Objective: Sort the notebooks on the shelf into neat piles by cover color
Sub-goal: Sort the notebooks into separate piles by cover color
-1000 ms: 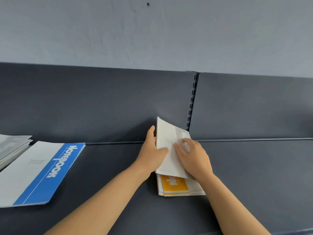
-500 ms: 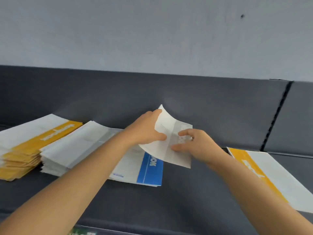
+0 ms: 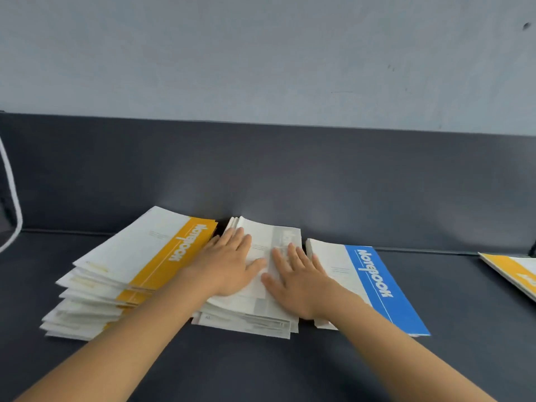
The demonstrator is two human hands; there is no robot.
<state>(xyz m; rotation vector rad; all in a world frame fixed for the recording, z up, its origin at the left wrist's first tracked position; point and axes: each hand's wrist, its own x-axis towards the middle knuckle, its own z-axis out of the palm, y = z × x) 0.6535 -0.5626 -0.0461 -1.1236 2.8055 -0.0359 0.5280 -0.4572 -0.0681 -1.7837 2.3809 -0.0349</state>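
- Both are on the middle pile. My left grip [image 3: 229,268] and right grip [image 3: 298,282] lie flat, fingers straight and spread, pressing the top grey-banded notebook [image 3: 278,236] down onto the grey pile [image 3: 255,322]. Neither is curled round anything.
- That pile sits on the shelf [image 3: 290,369] between the yellow pile [image 3: 136,265] on its left and the blue pile [image 3: 368,274] on its right. It is close to both, with its far edge near the rear panel.
- First worry: the grey pile is ragged at the front, with lower copies poking out crooked. If I shove with flat palms, I reckon the slick covers will slide and the top copy will skew instead of squaring up.
- Second worry: the yellow pile is fanned and stepped, and my left forearm crosses its near corner. I can't tell whether it touches, but a careless pull-back could drag those copies further off line.
- Third worry: the piles sit so close that tidying one could nudge its neighbour.
- Hidden: my right forearm covers the blue pile's near left corner, so its squareness there is anyone's guess.
- A stray yellow notebook [image 3: 516,271] at far right is cut by the frame edge, so I can't tell whether it's one copy or several.
- The grey band's lettering is too washed out to read.
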